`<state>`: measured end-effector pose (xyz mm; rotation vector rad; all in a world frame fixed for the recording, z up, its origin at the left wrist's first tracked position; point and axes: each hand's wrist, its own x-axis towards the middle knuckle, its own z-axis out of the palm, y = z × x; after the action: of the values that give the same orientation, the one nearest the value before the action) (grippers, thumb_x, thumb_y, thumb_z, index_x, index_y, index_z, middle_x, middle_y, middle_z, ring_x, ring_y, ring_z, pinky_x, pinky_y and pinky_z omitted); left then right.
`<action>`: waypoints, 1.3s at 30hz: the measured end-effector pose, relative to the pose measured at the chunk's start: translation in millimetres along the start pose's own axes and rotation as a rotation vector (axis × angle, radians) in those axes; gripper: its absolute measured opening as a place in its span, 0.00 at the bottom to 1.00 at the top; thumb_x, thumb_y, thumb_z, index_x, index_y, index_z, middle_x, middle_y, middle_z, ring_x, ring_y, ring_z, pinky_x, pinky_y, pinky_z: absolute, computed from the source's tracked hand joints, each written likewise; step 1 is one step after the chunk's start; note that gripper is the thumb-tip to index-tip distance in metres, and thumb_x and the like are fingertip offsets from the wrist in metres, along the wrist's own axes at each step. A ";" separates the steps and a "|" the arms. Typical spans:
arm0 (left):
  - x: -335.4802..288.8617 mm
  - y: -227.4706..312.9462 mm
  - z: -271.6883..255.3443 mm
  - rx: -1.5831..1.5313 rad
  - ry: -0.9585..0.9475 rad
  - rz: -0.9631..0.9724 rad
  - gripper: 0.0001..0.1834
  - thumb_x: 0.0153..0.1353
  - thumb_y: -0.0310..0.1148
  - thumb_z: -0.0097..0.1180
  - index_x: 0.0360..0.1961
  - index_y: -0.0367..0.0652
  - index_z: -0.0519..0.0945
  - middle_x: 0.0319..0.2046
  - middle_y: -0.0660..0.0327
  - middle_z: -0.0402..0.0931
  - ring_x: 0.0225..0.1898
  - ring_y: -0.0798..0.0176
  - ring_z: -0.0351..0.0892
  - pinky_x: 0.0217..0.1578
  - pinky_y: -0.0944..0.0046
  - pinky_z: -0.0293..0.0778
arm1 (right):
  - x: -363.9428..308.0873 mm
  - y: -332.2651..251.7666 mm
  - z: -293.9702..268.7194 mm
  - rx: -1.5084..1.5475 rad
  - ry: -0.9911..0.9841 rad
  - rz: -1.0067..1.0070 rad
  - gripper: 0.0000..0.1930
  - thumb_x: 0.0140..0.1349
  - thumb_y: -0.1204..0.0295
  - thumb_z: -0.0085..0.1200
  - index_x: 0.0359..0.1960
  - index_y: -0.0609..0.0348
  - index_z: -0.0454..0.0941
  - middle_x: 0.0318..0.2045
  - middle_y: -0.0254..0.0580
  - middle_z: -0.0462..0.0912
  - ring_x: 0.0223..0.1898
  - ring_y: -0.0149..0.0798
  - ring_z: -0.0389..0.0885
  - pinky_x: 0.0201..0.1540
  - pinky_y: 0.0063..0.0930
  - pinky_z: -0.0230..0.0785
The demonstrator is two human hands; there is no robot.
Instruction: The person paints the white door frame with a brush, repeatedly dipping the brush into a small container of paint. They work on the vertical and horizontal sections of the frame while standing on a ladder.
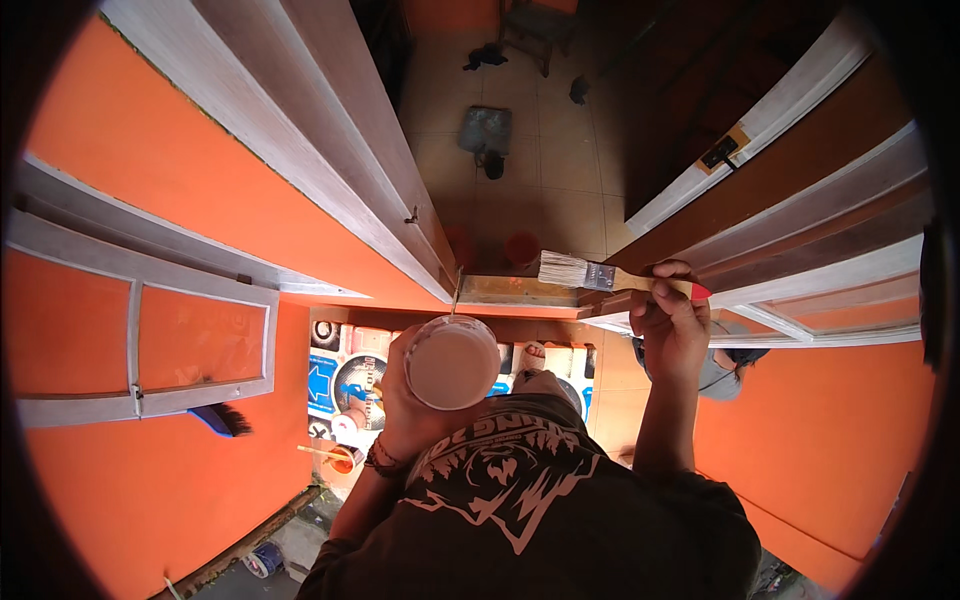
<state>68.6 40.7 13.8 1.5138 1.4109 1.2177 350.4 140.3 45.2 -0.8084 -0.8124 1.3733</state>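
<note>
My left hand is wrapped round a small round tub of pale pinkish-white paint, held in front of my chest. A thin stick shows just beyond its rim. In my right hand, raised to the right of the tub, is a flat paintbrush gripped by its red-tipped wooden handle. Its whitish bristles point left, above the door sill, and look apart from any surface. Tall whitish frames rise on the left, and others on the right.
A whitish window sash juts out at left, with a blue-handled dark brush under it. An orange paint pot with a stick stands low left on a printed sheet. Another person is at right. A dark stool stands beyond the doorway.
</note>
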 end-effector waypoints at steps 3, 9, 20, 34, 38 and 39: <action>4.7 4.6 8.4 0.030 0.021 0.038 0.49 0.40 0.30 0.82 0.63 0.39 0.64 0.55 0.54 0.76 0.56 0.60 0.79 0.55 0.58 0.77 | 3.3 -3.7 3.9 0.078 -0.039 0.014 0.09 0.65 0.77 0.57 0.45 0.65 0.79 0.32 0.42 0.80 0.27 0.34 0.81 0.23 0.26 0.70; 18.8 18.0 29.2 0.169 0.075 0.120 0.52 0.35 0.34 0.84 0.62 0.37 0.65 0.56 0.52 0.74 0.57 0.56 0.77 0.57 0.56 0.74 | -8.0 -31.4 32.9 -0.251 -0.435 -0.082 0.09 0.62 0.79 0.64 0.42 0.64 0.80 0.29 0.37 0.83 0.29 0.26 0.81 0.28 0.20 0.70; 40.3 29.6 56.2 0.406 0.274 0.496 0.50 0.31 0.34 0.83 0.58 0.38 0.69 0.53 0.48 0.73 0.54 0.44 0.75 0.54 0.50 0.71 | -1.6 -46.6 54.1 -0.874 -0.675 -0.352 0.10 0.55 0.76 0.71 0.35 0.62 0.82 0.24 0.37 0.84 0.23 0.24 0.80 0.25 0.20 0.69; 55.9 18.4 56.3 0.361 0.268 0.611 0.49 0.32 0.34 0.82 0.58 0.37 0.69 0.54 0.47 0.72 0.55 0.42 0.74 0.55 0.47 0.70 | 6.7 -38.5 60.6 -1.137 -0.735 -0.493 0.09 0.56 0.73 0.70 0.34 0.59 0.82 0.23 0.40 0.82 0.19 0.33 0.77 0.24 0.26 0.69; 61.0 17.1 51.2 0.336 0.262 0.603 0.47 0.33 0.34 0.82 0.57 0.37 0.70 0.53 0.47 0.73 0.55 0.41 0.74 0.56 0.46 0.69 | 5.0 -47.0 71.6 -1.119 -0.678 -0.464 0.08 0.56 0.73 0.69 0.33 0.59 0.82 0.23 0.40 0.82 0.19 0.34 0.77 0.24 0.27 0.69; 62.9 16.2 50.8 0.310 0.262 0.609 0.47 0.33 0.34 0.82 0.57 0.37 0.70 0.53 0.47 0.73 0.54 0.41 0.74 0.57 0.46 0.69 | 3.4 -57.3 76.4 -1.140 -0.651 -0.452 0.08 0.56 0.73 0.69 0.33 0.60 0.82 0.24 0.40 0.82 0.20 0.34 0.77 0.24 0.27 0.69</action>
<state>118.9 105.2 24.3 2.1671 1.3944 1.6614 313.1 142.9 133.2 -0.9129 -2.2348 0.6567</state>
